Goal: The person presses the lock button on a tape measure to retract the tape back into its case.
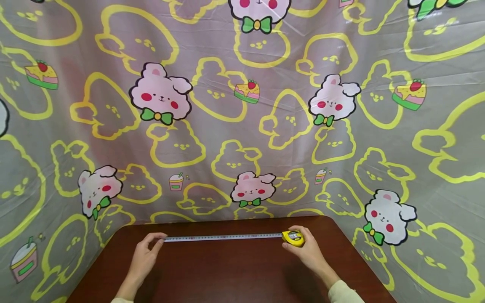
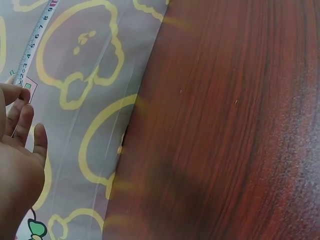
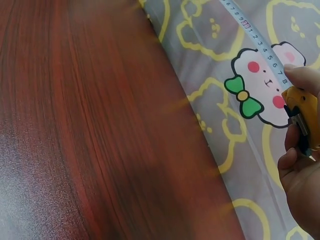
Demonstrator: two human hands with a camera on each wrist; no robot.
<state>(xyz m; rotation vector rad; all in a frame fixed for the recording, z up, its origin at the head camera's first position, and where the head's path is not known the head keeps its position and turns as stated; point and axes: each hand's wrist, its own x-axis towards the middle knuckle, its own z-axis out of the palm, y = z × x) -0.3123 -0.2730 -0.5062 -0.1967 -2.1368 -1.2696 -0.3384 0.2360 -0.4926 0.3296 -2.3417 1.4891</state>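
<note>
A yellow tape measure (image 1: 293, 238) sits in my right hand (image 1: 308, 250), with fingers and thumb gripping its case. Its white blade (image 1: 223, 237) runs out straight and level to the left. At the far end of the blade, my left hand (image 1: 143, 254) pinches the tip between thumb and fingers. The left wrist view shows the low numbers of the blade (image 2: 31, 50) next to the left hand (image 2: 20, 165). In the right wrist view, the case (image 3: 304, 117) has a metal clip, and the right hand (image 3: 302, 190) wraps it from below.
Beneath both hands lies a dark reddish-brown wooden table (image 1: 223, 277) with rounded far corners. A grey curtain (image 1: 212, 126) printed with yellow outlines and white rabbit faces hangs behind the table and along both sides.
</note>
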